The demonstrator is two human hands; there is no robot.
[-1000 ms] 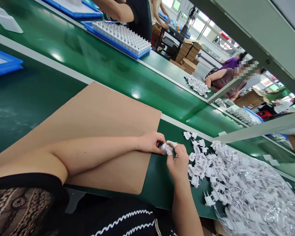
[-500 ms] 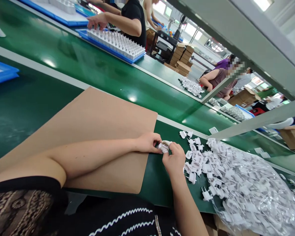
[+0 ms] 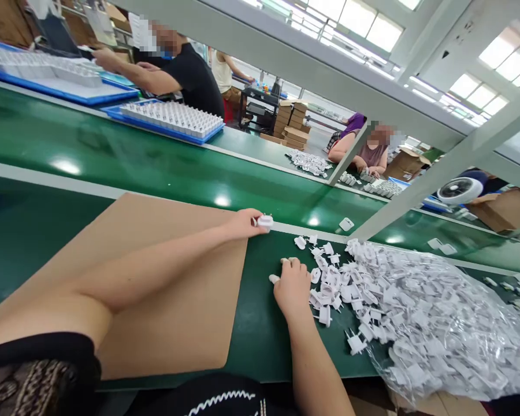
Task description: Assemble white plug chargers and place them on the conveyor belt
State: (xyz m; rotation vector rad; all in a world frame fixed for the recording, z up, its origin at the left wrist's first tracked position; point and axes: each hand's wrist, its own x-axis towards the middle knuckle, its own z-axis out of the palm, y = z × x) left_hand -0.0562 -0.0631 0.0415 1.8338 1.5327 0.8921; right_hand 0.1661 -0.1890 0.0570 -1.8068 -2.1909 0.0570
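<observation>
Near the right corner of a brown cardboard sheet (image 3: pixel 177 271), my left hand (image 3: pixel 244 224) is closed on a white plug piece (image 3: pixel 265 222), held over the table's pale strip. My right hand (image 3: pixel 292 283) rests low over the green table with its fingers apart and nothing in them; pale covers show on its fingertips. Just right of it lie loose white plug pieces (image 3: pixel 325 315). They run into a large heap of the same pieces (image 3: pixel 416 306), partly under a clear plastic bag (image 3: pixel 472 341).
Beyond the green belt (image 3: pixel 164 167) stands a blue tray (image 3: pixel 195 137) with rows of white parts. A person in black works behind it, another person farther right. A metal post (image 3: pixel 416 190) slants across the right side. Flat white covers (image 3: pixel 346 224) lie on the belt.
My hands have parted. The left has moved up and away with the white piece; the right has let go and opened beside the loose pieces. The view has tilted up.
</observation>
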